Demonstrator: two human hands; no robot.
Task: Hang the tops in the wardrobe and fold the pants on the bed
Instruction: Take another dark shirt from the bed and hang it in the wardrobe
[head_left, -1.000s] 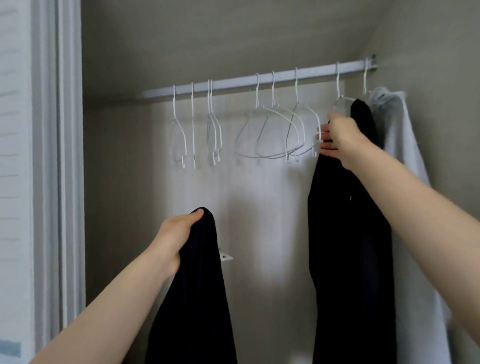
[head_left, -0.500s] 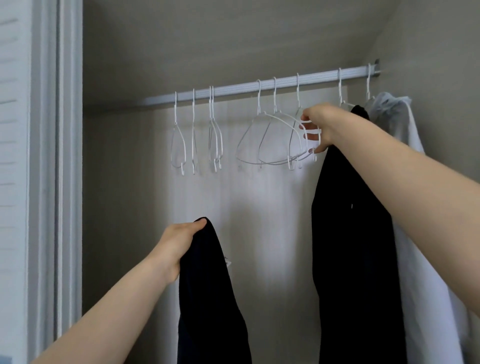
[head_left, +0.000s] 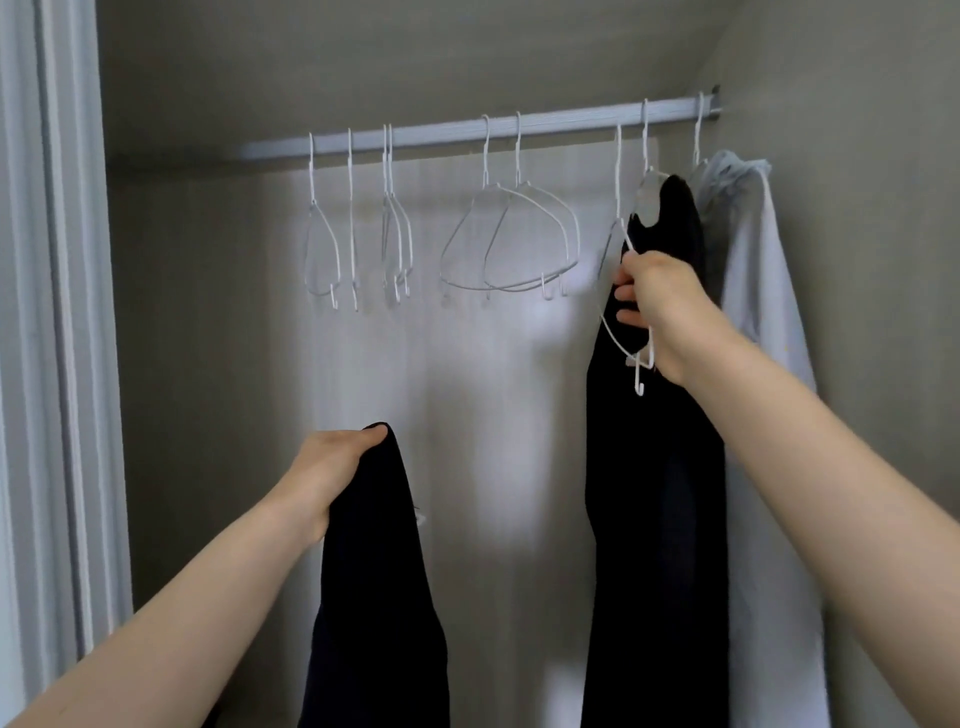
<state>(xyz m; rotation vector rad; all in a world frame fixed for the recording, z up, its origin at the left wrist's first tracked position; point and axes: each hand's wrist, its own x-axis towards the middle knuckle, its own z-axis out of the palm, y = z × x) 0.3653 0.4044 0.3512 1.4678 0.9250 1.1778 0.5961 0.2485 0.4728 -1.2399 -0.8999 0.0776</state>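
Left hand (head_left: 332, 467): raised low in the wardrobe, grip closed over the bunched top edge of a dark top (head_left: 374, 597), which hangs straight down from the fist, as it did half a second ago.
Right hand (head_left: 657, 306): lower and further right than half a second ago, now in front of the hung dark garment; grip closed round the lower wire of a white hanger (head_left: 621, 291).
White hanger: pulled away from the cluster of empty hangers and tilted, its small end hook pointing down below the hand; its top hook reaches up to the rail, but I cannot tell whether it rests on the rail or has been lifted off.
Empty hangers (head_left: 511, 244): two wide ones left together near the middle of the rail, where three stood earlier; four narrow ones (head_left: 358, 228) further left, unchanged.
Rail (head_left: 467, 130): pale bar running across the top of the wardrobe, sloping up to the right.
Hung dark garment (head_left: 660, 519): on its own hanger just right of the gripped one, long and hanging straight.
Pale garment (head_left: 763, 322): hung at the far right end of the rail, touching the dark one.
Wardrobe door frame (head_left: 67, 312): pale, along the left edge.
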